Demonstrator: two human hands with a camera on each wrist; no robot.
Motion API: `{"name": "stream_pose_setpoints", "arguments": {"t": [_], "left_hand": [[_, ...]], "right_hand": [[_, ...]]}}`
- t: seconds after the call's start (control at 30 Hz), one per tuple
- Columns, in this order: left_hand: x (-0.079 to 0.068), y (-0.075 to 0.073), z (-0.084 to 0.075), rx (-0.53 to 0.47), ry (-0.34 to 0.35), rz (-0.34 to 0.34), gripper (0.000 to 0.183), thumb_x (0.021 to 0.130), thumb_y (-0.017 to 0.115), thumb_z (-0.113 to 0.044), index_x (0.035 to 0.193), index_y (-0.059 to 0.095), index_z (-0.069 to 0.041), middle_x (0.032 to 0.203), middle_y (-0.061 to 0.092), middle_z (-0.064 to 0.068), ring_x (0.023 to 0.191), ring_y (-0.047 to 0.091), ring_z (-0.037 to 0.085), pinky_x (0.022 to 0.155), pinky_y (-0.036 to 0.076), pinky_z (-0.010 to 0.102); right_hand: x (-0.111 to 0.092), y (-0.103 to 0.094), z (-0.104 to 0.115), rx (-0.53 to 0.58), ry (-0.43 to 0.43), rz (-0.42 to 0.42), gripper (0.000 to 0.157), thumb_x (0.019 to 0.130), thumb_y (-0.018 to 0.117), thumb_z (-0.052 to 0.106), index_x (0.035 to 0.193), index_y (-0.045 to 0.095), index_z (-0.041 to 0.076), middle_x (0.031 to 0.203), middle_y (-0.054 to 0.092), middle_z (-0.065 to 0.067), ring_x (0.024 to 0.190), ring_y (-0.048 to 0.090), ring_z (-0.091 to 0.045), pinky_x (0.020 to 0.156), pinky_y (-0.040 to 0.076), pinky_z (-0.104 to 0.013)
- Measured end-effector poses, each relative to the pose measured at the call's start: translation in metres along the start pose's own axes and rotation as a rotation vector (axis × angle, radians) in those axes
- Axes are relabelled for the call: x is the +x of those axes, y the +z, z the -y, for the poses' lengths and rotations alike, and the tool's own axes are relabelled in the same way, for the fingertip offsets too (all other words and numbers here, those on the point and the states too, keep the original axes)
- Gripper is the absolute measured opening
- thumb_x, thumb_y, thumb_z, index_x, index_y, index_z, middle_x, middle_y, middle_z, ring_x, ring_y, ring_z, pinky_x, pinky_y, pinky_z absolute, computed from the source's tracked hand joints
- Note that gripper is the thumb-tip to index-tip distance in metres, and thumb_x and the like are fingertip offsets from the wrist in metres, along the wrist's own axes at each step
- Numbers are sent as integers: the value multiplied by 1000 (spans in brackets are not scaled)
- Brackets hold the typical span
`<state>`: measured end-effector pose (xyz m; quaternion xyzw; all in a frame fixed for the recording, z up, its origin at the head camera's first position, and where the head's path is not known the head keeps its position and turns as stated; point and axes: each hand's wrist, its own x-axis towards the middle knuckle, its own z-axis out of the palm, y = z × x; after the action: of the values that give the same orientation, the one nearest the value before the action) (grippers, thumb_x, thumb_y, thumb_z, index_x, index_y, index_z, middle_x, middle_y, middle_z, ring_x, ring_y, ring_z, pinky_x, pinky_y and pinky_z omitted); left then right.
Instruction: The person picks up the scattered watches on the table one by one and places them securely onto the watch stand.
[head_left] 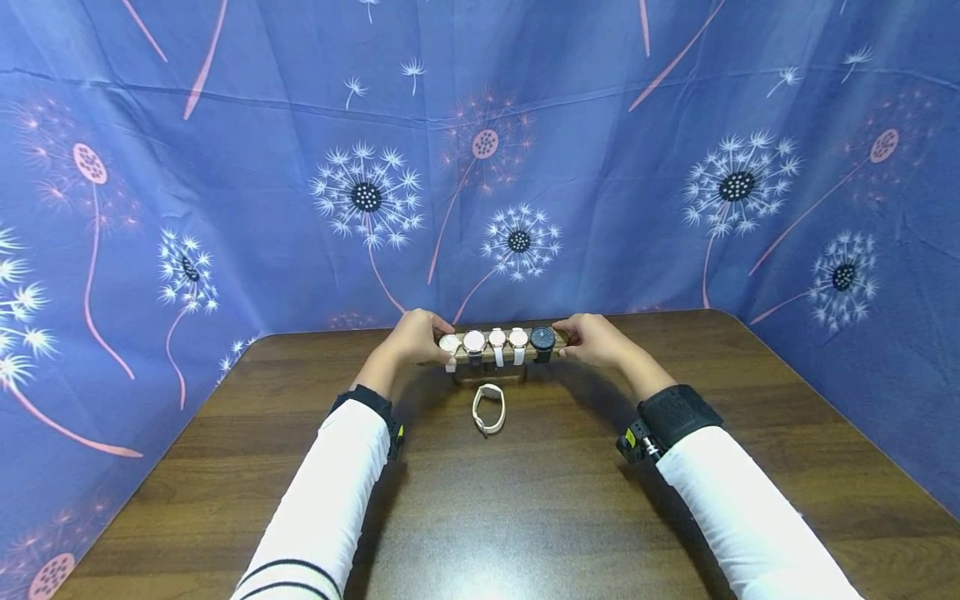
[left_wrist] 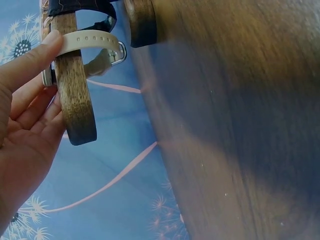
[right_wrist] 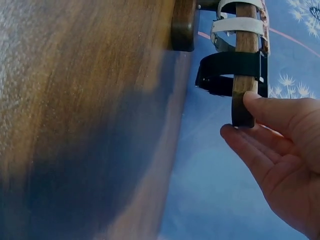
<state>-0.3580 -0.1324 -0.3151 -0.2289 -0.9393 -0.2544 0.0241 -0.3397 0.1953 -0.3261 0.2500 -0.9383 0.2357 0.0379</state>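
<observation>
A wooden watch stand [left_wrist: 79, 107] holds several watches side by side on its crossbar, near the table's far edge. My left hand [head_left: 414, 337] grips the bar's left end. In the left wrist view, its thumb presses a pale strap [left_wrist: 90, 39] against the wood, with the other fingers on the far side. At the other end, my right hand [head_left: 597, 342] pinches the bar tip between thumb and fingers, beside a black watch [head_left: 542, 338]. A watch with a white band [head_left: 491, 391] lies on the table in front of the stand, touched by neither hand.
The brown wooden table [head_left: 555, 492] extends toward me and to both sides. Behind it hangs a blue cloth [head_left: 600, 250] with a dandelion print. The stand's dark base [right_wrist: 183, 30] sits below the bar, near the table's back edge.
</observation>
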Motion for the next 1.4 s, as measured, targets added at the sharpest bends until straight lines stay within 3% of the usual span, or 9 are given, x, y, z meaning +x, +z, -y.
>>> {"name": "stream_pose_setpoints", "arguments": {"t": [0.17,0.37,0.53,0.77,1.03,1.23,1.4], "left_hand": [[-3,-2,-1,10,13,8,51,67,90,-20,112,72,-3,98,72,9,90,66,21,82,54,34],[-12,-11,-10,22,61,-50,48,70,88,-18,112,71,-2,103,72,14,98,67,26,88,53,38],[-26,-16,-21,-2,90,-87,43,74,85,-15,113,71,-2,108,71,15,102,66,29,91,52,42],[-56,-10,-29,-59,98,-111,35,80,80,-15,109,71,1,107,71,16,100,67,29,89,53,43],[-84,1,-28,-182,66,-137,31,80,81,-15,103,71,4,99,72,16,89,71,27,80,57,38],[-92,8,-27,-218,29,-128,29,81,79,-14,102,71,4,100,71,17,91,70,28,82,57,39],[-92,14,-27,-148,28,-117,27,80,80,-15,99,73,2,98,72,16,89,70,27,80,57,39]], "right_hand": [[-2,-1,5,-62,-4,8,50,83,71,-1,129,54,-12,107,67,-23,91,65,-33,80,54,-44],[-11,-10,16,-126,31,-109,43,83,71,3,123,60,-10,120,62,-27,110,58,-42,95,47,-52],[-24,-19,28,-88,80,-170,37,84,72,6,117,64,-8,111,66,-23,98,63,-37,88,50,-50],[-49,-18,44,5,30,-115,34,84,74,10,112,66,-8,105,69,-21,92,67,-34,82,53,-48],[-61,-18,58,-19,-22,-74,31,84,76,12,109,69,-4,102,70,-17,89,66,-32,78,54,-45],[-61,-14,63,-23,-23,-54,31,83,76,12,108,69,-5,100,70,-15,90,66,-31,80,54,-45],[-58,-2,67,-58,-15,-65,31,80,78,14,104,70,-4,86,67,-8,78,62,-24,73,51,-42]]}}
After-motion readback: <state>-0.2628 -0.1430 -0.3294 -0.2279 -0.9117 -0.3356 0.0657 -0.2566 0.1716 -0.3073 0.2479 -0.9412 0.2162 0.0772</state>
